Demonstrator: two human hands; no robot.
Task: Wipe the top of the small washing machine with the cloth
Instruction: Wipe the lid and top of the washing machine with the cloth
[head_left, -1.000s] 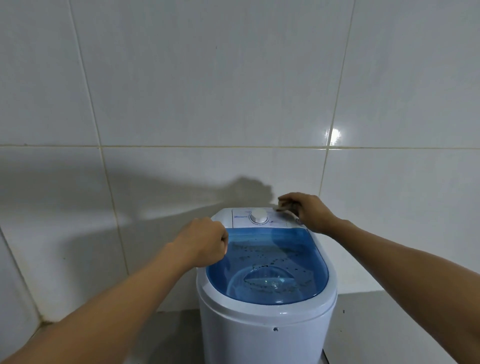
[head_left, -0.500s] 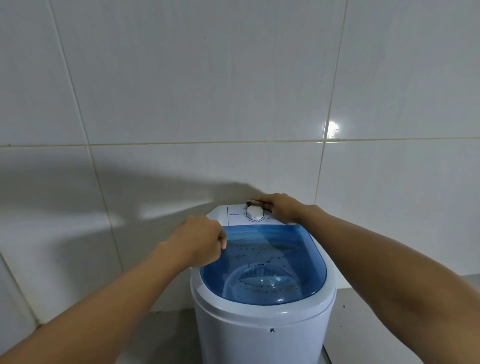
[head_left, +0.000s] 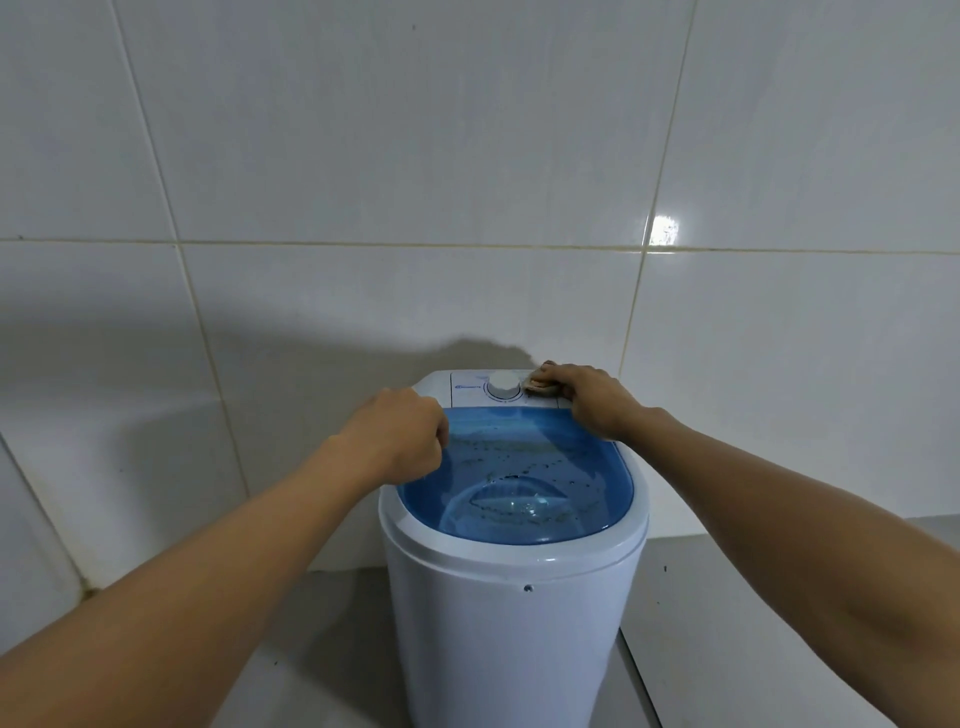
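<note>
A small white washing machine (head_left: 511, 613) stands against the tiled wall, with a clear blue lid (head_left: 524, 478) and a white dial (head_left: 503, 385) on its rear control panel. My right hand (head_left: 592, 405) presses a small beige cloth (head_left: 537, 385) onto the panel just right of the dial; most of the cloth is hidden under my fingers. My left hand (head_left: 400, 436) is curled in a fist on the machine's left rim, at the lid's edge, with nothing visible in it.
A white tiled wall (head_left: 467, 208) rises right behind the machine. A grey floor or ledge (head_left: 737, 623) runs to the right of the machine, and a wall corner with dark grime (head_left: 85, 587) shows at the lower left.
My right hand slid left across the rear panel to the dial, then back to the right of it, and a bit of the cloth now shows. My left hand stayed on the left rim.
</note>
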